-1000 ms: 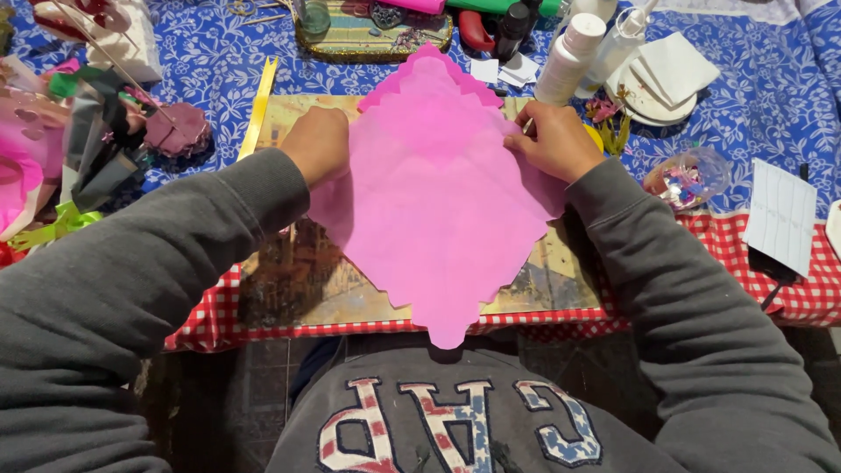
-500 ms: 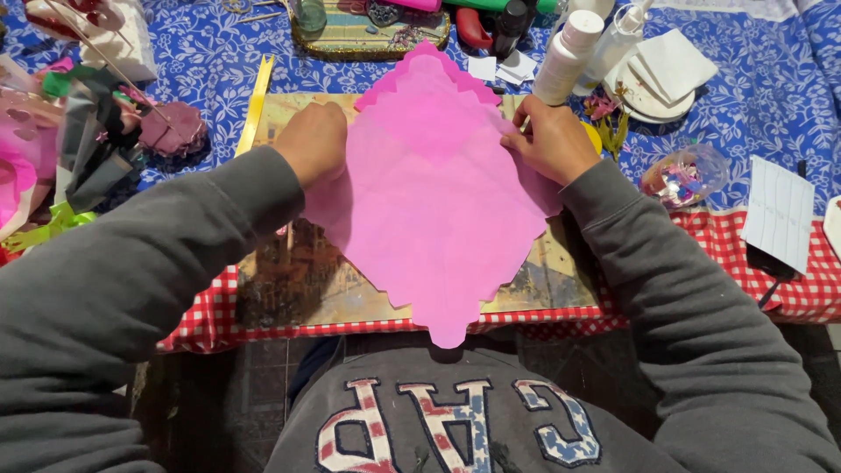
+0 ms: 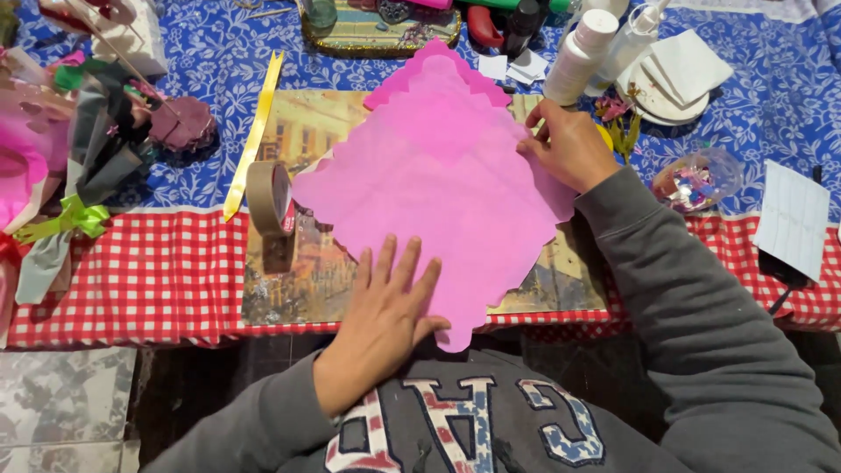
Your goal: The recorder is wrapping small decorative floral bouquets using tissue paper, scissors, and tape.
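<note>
Left hand (image 3: 385, 315) flat, fingers apart, on pink paper (image 3: 438, 193) | right hand (image 3: 569, 144) pinches far-right edge | uneven pull could crease sheet

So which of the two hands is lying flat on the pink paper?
The left hand, fingers spread flat near the pink paper's bottom corner; the right hand pinches its right edge.

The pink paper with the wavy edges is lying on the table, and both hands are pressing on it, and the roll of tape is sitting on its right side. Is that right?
Not quite. The roll of tape sits at the left side of the pink paper, not the right, as the head view shows. The rest holds: the left hand lies flat on the near corner and the right hand presses the far right edge.
</note>
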